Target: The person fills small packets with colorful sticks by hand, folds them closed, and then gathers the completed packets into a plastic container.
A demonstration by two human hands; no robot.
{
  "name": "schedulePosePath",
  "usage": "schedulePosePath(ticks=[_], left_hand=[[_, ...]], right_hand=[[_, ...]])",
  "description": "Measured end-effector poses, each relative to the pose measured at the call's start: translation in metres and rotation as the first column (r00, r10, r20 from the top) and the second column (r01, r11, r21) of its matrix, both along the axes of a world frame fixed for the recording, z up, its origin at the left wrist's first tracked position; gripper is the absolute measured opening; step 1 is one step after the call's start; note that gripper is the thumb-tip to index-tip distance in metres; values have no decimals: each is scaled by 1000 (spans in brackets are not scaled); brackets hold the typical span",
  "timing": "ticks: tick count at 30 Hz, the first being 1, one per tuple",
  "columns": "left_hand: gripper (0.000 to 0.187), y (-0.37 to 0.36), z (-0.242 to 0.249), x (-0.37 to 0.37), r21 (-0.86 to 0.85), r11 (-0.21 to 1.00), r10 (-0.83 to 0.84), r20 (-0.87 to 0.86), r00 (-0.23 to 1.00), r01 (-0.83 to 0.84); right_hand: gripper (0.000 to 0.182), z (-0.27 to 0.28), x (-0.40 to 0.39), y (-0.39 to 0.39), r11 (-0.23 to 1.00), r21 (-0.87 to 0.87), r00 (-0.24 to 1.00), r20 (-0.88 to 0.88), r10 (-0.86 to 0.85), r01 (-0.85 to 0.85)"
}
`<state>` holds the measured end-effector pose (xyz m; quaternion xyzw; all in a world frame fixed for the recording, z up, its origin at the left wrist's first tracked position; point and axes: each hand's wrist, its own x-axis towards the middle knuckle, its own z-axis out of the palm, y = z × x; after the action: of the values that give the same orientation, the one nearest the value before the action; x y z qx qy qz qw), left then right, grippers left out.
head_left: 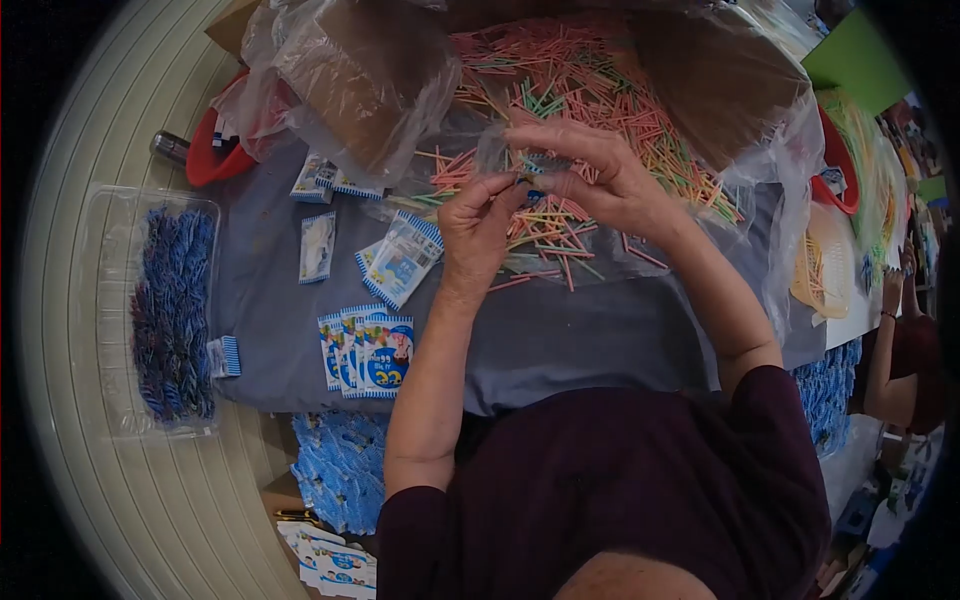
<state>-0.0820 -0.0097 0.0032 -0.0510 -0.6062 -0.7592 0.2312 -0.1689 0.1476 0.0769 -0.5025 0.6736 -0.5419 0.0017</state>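
Both my hands meet over a heap of thin coloured sticks (570,85) on the grey cloth. My left hand (478,230) has its fingers pinched around a small dark blue piece (534,196). My right hand (605,180) comes in from the right, its thumb and fingers closing on the same spot; a bit of clear plastic shows by its fingertips. To the left of my left hand lie printed blue-and-white packets (400,258). Nearer my body, several similar packets (385,352) overlap in a fan.
A clear tray (108,300) of dark blue strips stands at the left. Red basins (205,150) flank cardboard flaps wrapped in plastic (365,80). A yellow basket (822,275) sits at the right, near another person's arm (885,350). Blue packets (340,465) fill a box below.
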Motion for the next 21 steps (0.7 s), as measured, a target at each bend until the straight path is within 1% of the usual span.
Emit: schedulePosePath(ticks=[1,2,3,4,5,7,8,9,10,11,12,13,14,16,17,19,20,21], left_hand=[[17,-1,-3,0,5,1000,5,4,1000,-5],[17,-3,-8,0,-103,994,49,11,999,-47],[18,-4,-10,1,-213,973,89,13,996,-84],[18,-4,-10,3,-215,973,87,16,996,-82],[19,-4,-9,5,-226,971,80,5,997,-76],[20,-3,-9,8,-235,969,70,-12,997,-71],[21,-2,-12,10,-163,984,66,-8,998,-67],[21,-3,-12,12,-90,994,66,-3,998,-66],[21,-3,-12,14,-89,993,75,-4,997,-75],[21,-3,-11,16,-65,995,71,0,997,-71],[21,-2,-10,18,-42,997,64,4,998,-64],[21,-1,-9,20,-43,997,65,6,998,-65],[20,0,-9,22,-36,996,78,21,997,-77],[20,2,-6,24,-28,996,85,40,996,-84],[19,3,-4,25,-39,996,87,35,996,-86],[19,2,-5,28,-50,995,91,36,995,-89],[18,1,-7,27,-27,996,86,30,996,-85],[17,1,-8,28,-5,997,80,23,997,-80]], right_hand=[[36,1,3,-3,997,-19,961,-263,-81,79],[36,5,3,-3,997,-15,963,-257,-76,74],[34,10,1,-1,996,76,974,-223,-26,44],[32,12,-1,0,987,163,982,-187,18,13],[32,12,-2,-2,987,161,982,-186,13,18],[24,9,-3,-7,990,136,961,-268,68,-32],[24,8,-3,-7,990,138,960,-272,71,-34],[22,6,0,-7,998,58,995,-98,-20,25],[20,3,3,-9,995,-9,992,88,-95,96],[20,1,5,-11,996,-8,992,89,-87,88],[17,-2,7,-12,987,-138,964,263,-41,80],[14,-4,9,-13,959,-265,906,422,25,97],[14,-6,13,-14,959,-266,906,424,24,99],[11,-10,20,-17,919,-357,860,509,42,167],[11,-15,21,-16,920,-355,858,512,40,169],[7,-26,22,-14,977,-182,941,335,-45,112],[7,-27,21,-14,977,-182,939,340,-46,113],[12,-25,20,-13,994,-112,998,63,-4,11]])
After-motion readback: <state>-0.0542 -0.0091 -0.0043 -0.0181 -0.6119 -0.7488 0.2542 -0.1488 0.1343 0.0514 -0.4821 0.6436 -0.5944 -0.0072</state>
